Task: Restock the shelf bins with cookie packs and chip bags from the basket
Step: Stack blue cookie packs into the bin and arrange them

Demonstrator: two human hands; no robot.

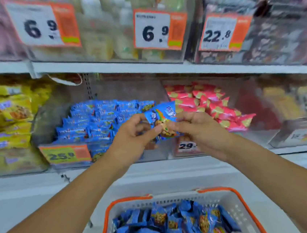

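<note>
Head view, only one: both hands raised in front of the middle shelf, sharing one blue cookie pack (162,120). Left hand (132,135) has fingers curled, thumb and fingertip pinching the pack's lower left edge; right hand (197,126) same, fingers curled, pinching the lower right edge, so the pack stands up above and between the two sets of fingertips, tilted a bit, cookie print at the bottom by the fingers. Just beyond the left fingers: clear bin (42,116) stacked with matching blue cookie packs (94,120), orange/yellow price tag (65,154) on its front, left of and below the left fingers. Beyond the right fingers: bin of red/pink snack packs (204,103), its price tag (187,147) partly hidden under the right hand. Far left of the left fingers: yellow bags (6,116). Far right of the right fingers: pale yellow packs (289,104) in another clear bin, blurred. Above the fingers, the upper shelf holds clear bins with three price tags, 6.9 tag (42,23), second 6.9 tag (159,29), 22.8 tag (223,32); contents blurred. Well below the fingers, between the forearms: basket (232,193), white mesh with orange rim, full of loose blue packs (171,226), cookie prints showing on several; one reddish pack near the right side, too blurred to identify.
</note>
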